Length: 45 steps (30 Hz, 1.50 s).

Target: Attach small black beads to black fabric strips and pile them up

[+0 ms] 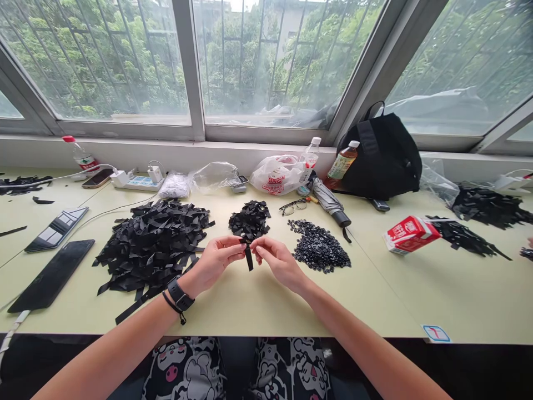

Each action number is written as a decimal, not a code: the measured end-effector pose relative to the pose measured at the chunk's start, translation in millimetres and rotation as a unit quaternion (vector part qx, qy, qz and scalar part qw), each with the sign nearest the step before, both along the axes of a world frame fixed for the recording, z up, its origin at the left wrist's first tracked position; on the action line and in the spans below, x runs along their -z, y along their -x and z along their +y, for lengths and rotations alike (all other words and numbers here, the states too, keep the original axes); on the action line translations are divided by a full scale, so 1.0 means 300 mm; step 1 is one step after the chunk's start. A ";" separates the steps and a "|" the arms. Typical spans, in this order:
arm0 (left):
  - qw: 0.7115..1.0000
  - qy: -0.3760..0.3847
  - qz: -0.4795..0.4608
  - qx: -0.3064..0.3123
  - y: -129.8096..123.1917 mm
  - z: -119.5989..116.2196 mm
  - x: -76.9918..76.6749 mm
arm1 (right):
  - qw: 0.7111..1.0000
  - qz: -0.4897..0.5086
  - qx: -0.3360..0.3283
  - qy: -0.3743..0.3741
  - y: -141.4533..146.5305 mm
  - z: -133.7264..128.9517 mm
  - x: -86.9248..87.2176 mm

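Between my two hands a short black strip [249,259] hangs down over the table. My left hand [219,256] pinches its upper end, with the fingertips together. My right hand [277,260] has its thumb and forefinger closed at the same end; the fingertips partly hide the grip. Just behind the hands lies a small heap of black pieces [251,218]. A large pile of black strips [152,244] spreads to the left. On the right is a pile of small dark round parts [320,246].
A red carton [412,234], a folded umbrella [328,201] and glasses [295,207] lie on the right. Behind stand a black bag [378,153] and bottles. Phones and a power strip [139,182] are at left. A person's hand shows at the right edge.
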State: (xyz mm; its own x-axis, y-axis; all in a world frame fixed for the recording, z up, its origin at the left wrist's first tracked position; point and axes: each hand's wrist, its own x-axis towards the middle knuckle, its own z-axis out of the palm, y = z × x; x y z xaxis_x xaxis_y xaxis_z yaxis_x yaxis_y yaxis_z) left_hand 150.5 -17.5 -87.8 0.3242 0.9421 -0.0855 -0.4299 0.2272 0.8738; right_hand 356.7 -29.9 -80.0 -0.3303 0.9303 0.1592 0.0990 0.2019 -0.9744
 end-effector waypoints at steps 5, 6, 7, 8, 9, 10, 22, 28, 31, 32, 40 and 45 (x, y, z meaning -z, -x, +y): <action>0.999 -0.014 0.001 0.040 0.001 -0.006 -0.007 | 0.999 0.010 0.015 -0.049 0.005 -0.003 0.008; 0.999 -0.021 0.006 0.045 0.000 -0.007 -0.008 | 0.998 0.007 0.021 -0.067 0.006 -0.004 0.010; 0.998 -0.027 0.012 0.048 -0.001 -0.008 -0.009 | 0.996 0.001 0.026 -0.083 0.006 -0.004 0.011; 0.998 -0.034 0.018 0.051 -0.002 -0.009 -0.010 | 0.995 -0.006 0.030 -0.098 0.006 -0.005 0.012; 0.997 -0.042 0.027 0.051 -0.004 -0.010 -0.012 | 0.993 -0.011 0.034 -0.110 0.007 -0.006 0.012; 0.997 -0.053 0.037 0.049 -0.005 -0.011 -0.013 | 0.992 -0.015 0.038 -0.120 0.007 -0.006 0.012; 0.953 -0.252 0.169 -0.018 -0.014 -0.025 -0.011 | 0.973 -0.071 0.054 -0.215 0.006 -0.019 -0.010; 0.920 -0.319 0.226 -0.028 -0.004 -0.028 -0.012 | 0.957 -0.116 0.036 -0.262 0.001 -0.024 -0.007; 0.893 -0.363 0.264 -0.029 0.000 -0.031 -0.016 | 0.946 -0.138 0.024 -0.293 -0.004 -0.025 -0.001; 0.884 -0.376 0.276 -0.032 0.000 -0.032 -0.018 | 0.942 -0.143 0.022 -0.303 -0.005 -0.025 0.001; 0.832 -0.450 0.318 -0.066 0.002 -0.043 -0.037 | 0.909 -0.178 0.029 -0.377 -0.022 -0.027 0.026; 0.821 -0.474 0.312 -0.066 0.006 -0.047 -0.041 | 0.893 -0.189 0.030 -0.408 -0.029 -0.034 0.033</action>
State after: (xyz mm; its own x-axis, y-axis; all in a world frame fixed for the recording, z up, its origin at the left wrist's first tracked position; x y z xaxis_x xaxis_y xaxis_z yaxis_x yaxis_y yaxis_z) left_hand 148.8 -31.4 -75.7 0.3851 0.7046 0.5960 0.2032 -0.6947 0.6900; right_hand 365.3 -40.0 -90.0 -0.4569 0.5739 0.6796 0.4236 0.8122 -0.4011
